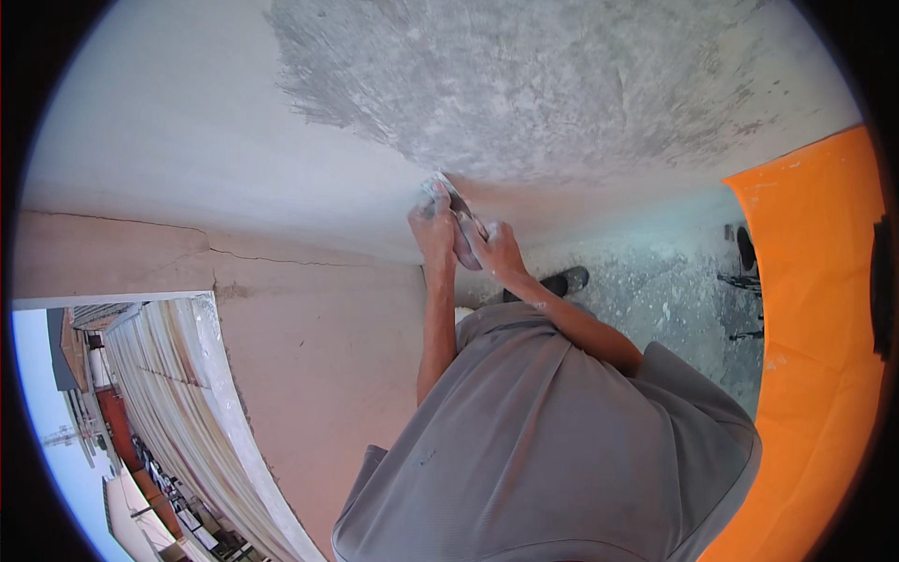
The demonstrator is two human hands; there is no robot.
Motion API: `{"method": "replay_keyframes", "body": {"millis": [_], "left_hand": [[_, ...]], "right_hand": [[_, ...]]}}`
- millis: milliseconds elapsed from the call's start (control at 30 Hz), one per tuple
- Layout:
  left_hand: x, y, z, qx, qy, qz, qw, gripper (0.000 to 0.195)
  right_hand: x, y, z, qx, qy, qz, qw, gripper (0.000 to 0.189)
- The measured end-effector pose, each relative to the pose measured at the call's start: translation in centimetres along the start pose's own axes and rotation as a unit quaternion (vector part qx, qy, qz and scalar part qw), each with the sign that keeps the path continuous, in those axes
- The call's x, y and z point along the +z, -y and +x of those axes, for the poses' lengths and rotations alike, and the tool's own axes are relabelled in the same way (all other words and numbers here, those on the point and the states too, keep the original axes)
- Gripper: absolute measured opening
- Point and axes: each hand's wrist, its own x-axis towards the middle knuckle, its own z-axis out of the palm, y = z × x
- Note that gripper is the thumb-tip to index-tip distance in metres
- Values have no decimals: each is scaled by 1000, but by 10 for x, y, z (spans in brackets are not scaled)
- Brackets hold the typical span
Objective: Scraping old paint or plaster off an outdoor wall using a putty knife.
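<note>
My left hand [434, 218] grips a flat, dark oblong tool [463, 242] near its upper end, close to the wall. White paste coats my left fingertips. My right hand [499, 247] is on the same tool from the other side, lower down, with its fingers bent around the edge. The tool's pale, smeared tip reaches the wall surface; its exact kind is hard to tell behind my fingers. Above my hands, a rough grey patch [506, 91] meets smooth white wall [189, 119] along a ragged border.
At left, a window opening [218, 351] looks out on corrugated roofing [161, 344]. A crack [274, 261] crosses the adjoining wall. Dark footwear [555, 283] rests on the white-spattered floor [646, 295] below my hands. An orange sheet [815, 302] stands at right.
</note>
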Motion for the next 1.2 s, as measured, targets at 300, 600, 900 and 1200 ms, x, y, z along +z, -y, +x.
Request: {"method": "replay_keyframes", "body": {"millis": [300, 600, 900, 1200], "left_hand": [[-10, 19, 0, -47, -29, 19, 998, 34], [-16, 23, 11, -15, -11, 48, 999, 33], [-11, 17, 5, -22, 0, 46, 999, 31], [-18, 36, 17, -13, -12, 106, 994, 36]], "right_hand": [[1, 2, -15, -21, 14, 32, 999, 55], [5, 8, -11, -5, 10, 49, 999, 43], [7, 3, -9, -56, -22, 76, 995, 36], [14, -13, -4, -50, -27, 80, 995, 41]]}}
